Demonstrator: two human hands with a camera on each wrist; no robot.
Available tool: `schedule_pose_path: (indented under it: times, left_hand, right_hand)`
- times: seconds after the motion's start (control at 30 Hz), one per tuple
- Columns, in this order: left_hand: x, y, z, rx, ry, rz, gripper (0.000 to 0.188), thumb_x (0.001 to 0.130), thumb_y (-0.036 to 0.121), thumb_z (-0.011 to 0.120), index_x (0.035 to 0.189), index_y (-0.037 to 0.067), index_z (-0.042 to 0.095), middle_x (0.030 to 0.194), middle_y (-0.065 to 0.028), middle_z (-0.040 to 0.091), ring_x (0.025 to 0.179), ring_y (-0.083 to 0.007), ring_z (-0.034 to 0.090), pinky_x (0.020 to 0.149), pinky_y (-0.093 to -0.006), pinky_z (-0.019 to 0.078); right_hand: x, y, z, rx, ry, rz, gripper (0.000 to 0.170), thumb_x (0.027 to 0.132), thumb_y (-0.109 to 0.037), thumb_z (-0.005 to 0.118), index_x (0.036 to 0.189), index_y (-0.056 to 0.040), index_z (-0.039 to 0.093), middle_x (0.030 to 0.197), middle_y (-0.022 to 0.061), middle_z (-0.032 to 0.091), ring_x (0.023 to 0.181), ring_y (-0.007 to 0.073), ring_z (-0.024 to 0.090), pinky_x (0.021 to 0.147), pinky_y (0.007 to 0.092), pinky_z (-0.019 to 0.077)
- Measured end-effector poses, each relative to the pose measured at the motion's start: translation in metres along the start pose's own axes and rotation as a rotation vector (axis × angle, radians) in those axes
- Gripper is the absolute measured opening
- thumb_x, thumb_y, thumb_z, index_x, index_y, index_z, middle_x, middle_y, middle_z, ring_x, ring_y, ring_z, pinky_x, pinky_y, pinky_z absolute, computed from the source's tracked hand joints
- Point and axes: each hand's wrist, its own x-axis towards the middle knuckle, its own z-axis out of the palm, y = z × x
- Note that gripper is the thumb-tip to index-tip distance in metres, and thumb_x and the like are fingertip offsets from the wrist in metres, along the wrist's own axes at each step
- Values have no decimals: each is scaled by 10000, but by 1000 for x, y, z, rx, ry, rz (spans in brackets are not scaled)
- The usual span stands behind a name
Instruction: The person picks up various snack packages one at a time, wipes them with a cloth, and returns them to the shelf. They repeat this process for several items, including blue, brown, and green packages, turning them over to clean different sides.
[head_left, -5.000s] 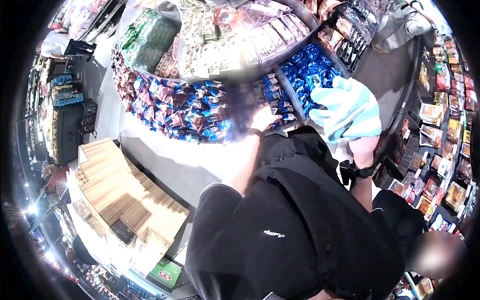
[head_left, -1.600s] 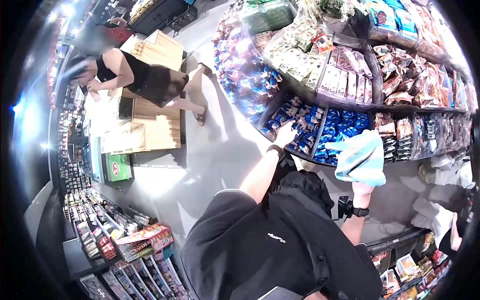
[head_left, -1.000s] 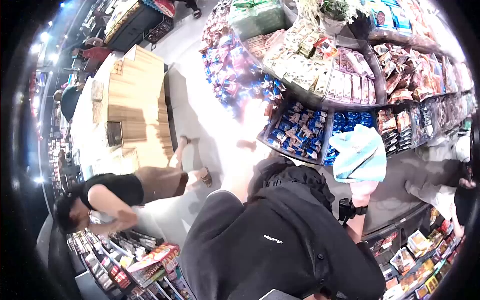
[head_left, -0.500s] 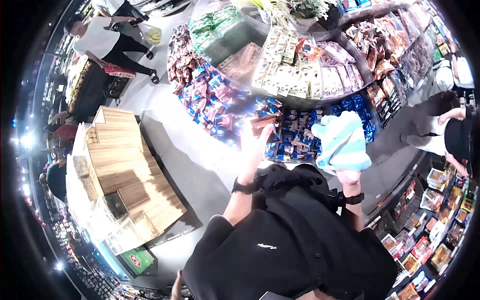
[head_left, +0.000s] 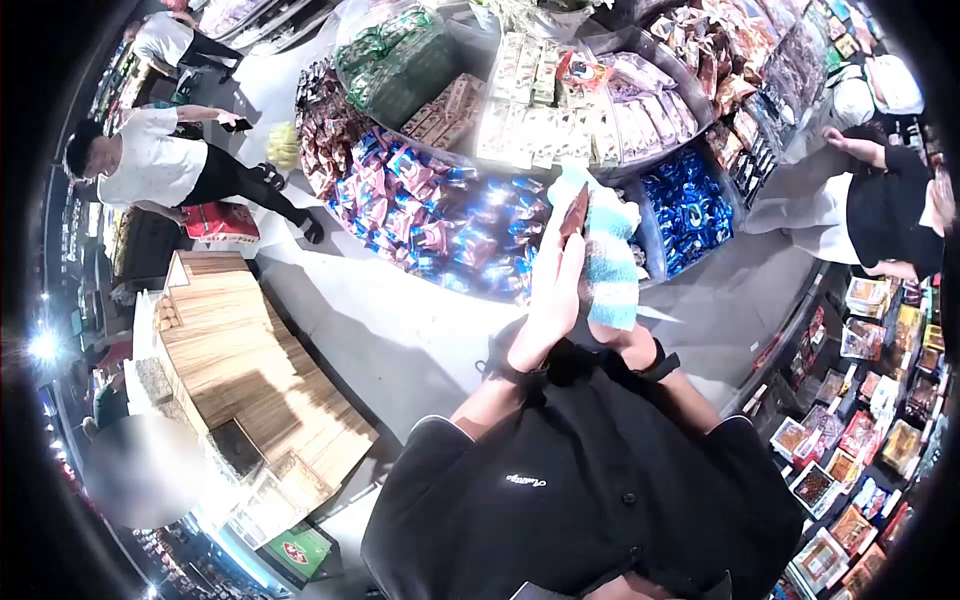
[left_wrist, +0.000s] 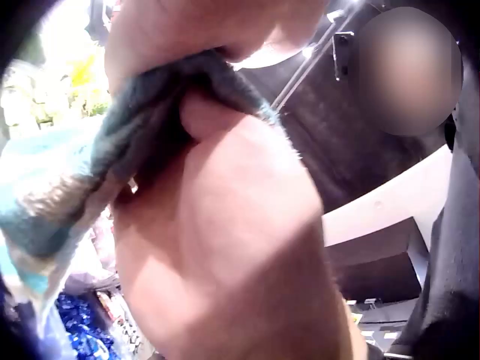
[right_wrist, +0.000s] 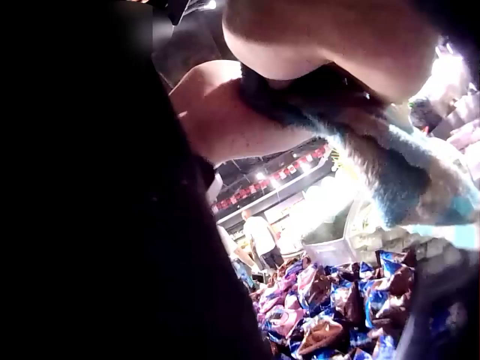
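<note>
In the head view my left hand [head_left: 553, 290] holds a flat brown piece, perhaps a packet [head_left: 575, 210], up against a blue-and-white striped towel [head_left: 613, 270]. The towel covers most of my right hand [head_left: 630, 343], leaving the heel and wrist bare. Both hands are close together in front of my body, above the floor beside the snack bins. The left wrist view shows the towel [left_wrist: 56, 199] bunched between the hands. It hangs from them in the right wrist view [right_wrist: 420, 169] too. My right fingers are hidden inside the cloth.
Past the hands curves a stepped stand with pink-and-blue packets [head_left: 410, 190], a bin of blue packets [head_left: 690, 210] and white-wrapped snacks [head_left: 545, 110]. A wooden counter [head_left: 260, 350] stands left. People stand at left [head_left: 160, 160] and right [head_left: 880, 205]. Shelves of boxes [head_left: 860, 430] line the right.
My left hand has left the bins with the brown piece and come against the towel. My right hand has moved left to meet it. The view has swung, and the people have shifted.
</note>
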Motion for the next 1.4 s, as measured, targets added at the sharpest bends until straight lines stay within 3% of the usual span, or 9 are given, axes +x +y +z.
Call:
schedule_pose_path:
  times: [0.17, 0.3, 0.33, 0.6, 0.8, 0.93, 1.03, 1.17, 1.4]
  left_hand:
    - [-5, -13, -3, 153, -72, 3, 491, 952, 107, 490, 1402, -36, 353, 1425, -172, 417, 1318, -241, 400, 1096, -347, 291]
    - [-11, -14, -5, 316, -82, 24, 542, 838, 161, 680, 1313, -8, 482, 1321, -151, 471, 1182, -243, 488, 1000, -343, 383]
    - [-9, -13, -8, 493, -111, 181, 544, 796, 120, 710, 1285, -8, 507, 1248, -126, 460, 1100, -234, 497, 947, -327, 407]
    - [-4, -3, -15, -207, 28, 4, 410, 886, 19, 596, 1267, 12, 446, 1091, -90, 596, 990, -151, 585, 856, -276, 462]
    - [0, -16, -28, 263, 97, 56, 242, 897, 61, 607, 1127, 9, 554, 1005, -46, 587, 955, -130, 565, 853, -275, 451]
    - [-1, 2, -12, 133, 183, 41, 185, 901, 54, 586, 1078, 2, 585, 994, -61, 593, 878, -135, 590, 778, -261, 474]
    - [-4, -8, -18, 392, 81, 69, 177, 903, 51, 576, 1067, -12, 597, 1056, -85, 598, 926, -156, 588, 788, -277, 478]
    - [1, -20, -25, 286, -66, 175, 275, 861, 120, 657, 1085, -29, 598, 1105, -128, 603, 1014, -189, 582, 890, -308, 448]
    - [6, -39, -35, -88, -203, -232, 531, 744, 63, 772, 1210, 14, 525, 1118, -58, 585, 1035, -132, 546, 912, -287, 442]
  right_hand:
    - [15, -9, -7, -44, -9, -13, 437, 979, -284, 486, 1325, -22, 434, 1245, 82, 520, 1118, 180, 505, 949, 320, 426]
    - [26, -2, -16, 571, 61, 145, 393, 987, -307, 473, 1261, -26, 472, 1191, 48, 532, 1068, 160, 519, 909, 311, 444]
    - [30, -16, -12, 537, 138, 137, 368, 994, -320, 460, 1221, -31, 479, 1137, 38, 540, 1032, 138, 521, 885, 300, 450]
    - [6, 7, -24, 495, 36, 301, 414, 977, -322, 495, 1244, -6, 467, 1113, 77, 569, 989, 162, 565, 805, 304, 502]
    - [1, -5, -21, 212, -49, 157, 447, 934, -264, 556, 1279, 2, 456, 1180, 120, 552, 1063, 217, 542, 877, 346, 465]
    - [6, -3, -25, -78, -23, 31, 452, 914, -229, 577, 1284, 2, 458, 1207, 135, 541, 1098, 242, 523, 916, 369, 439]
    - [8, -4, -29, -257, 19, -33, 459, 899, -202, 592, 1288, 3, 460, 1227, 147, 533, 1125, 261, 509, 945, 386, 419]
    - [9, -4, -30, -257, 18, -16, 470, 877, -186, 620, 1289, -14, 471, 1256, 145, 523, 1158, 274, 487, 977, 393, 391]
    - [17, -6, -33, -64, 110, 25, 370, 892, -172, 611, 1206, 4, 525, 1110, 84, 578, 1003, 187, 549, 869, 319, 460]
